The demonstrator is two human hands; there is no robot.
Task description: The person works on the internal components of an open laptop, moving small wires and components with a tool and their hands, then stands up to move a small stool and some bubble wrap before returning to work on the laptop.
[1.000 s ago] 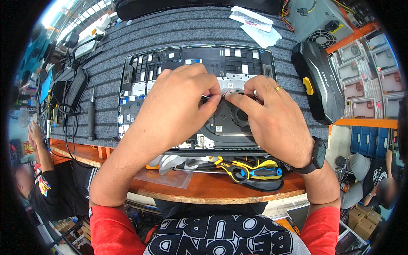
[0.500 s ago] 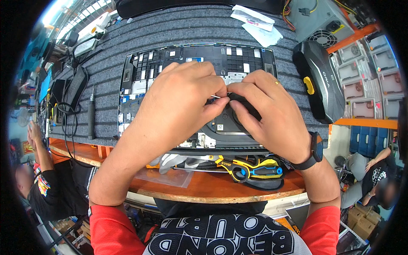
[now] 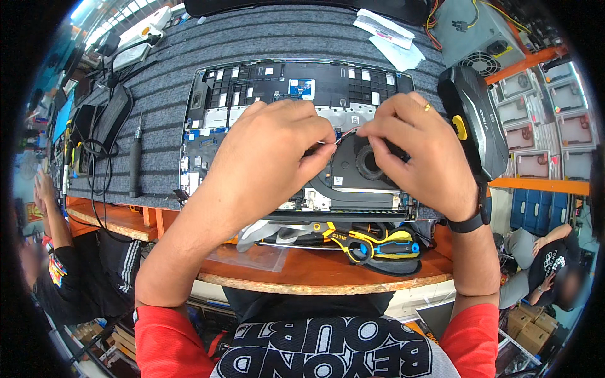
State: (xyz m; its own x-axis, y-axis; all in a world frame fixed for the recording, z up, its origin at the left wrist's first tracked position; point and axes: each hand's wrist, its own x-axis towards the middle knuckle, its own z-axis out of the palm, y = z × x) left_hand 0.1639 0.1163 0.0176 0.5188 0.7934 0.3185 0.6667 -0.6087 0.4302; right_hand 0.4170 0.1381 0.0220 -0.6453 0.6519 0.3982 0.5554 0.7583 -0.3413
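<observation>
An opened laptop base [image 3: 328,94] lies on the ribbed grey mat, its inner parts exposed. Over its middle, my left hand [image 3: 271,148] pinches with thumb and forefinger at a thin cable [image 3: 348,133] that looks red and white. The fingertips of my right hand [image 3: 419,148] close on the cable's other visible stretch, a little farther right. Beneath my right hand sits a round black cooling fan [image 3: 368,165], partly covered by the fingers. A small blue circuit board [image 3: 302,88] shows beyond my left hand. Where the cable ends is hidden by my fingers.
Left of the laptop lie a screwdriver [image 3: 135,164] and tangled black cords [image 3: 94,157]. Yellow-handled tools [image 3: 343,242] rest along the near bench edge. A black case [image 3: 482,126] and a power supply unit [image 3: 472,38] stand at right. Two other people sit at the sides.
My right hand has moved right, away from my left, and a stretch of thin cable now shows between them. More of the fan is uncovered. The view has shifted slightly.
</observation>
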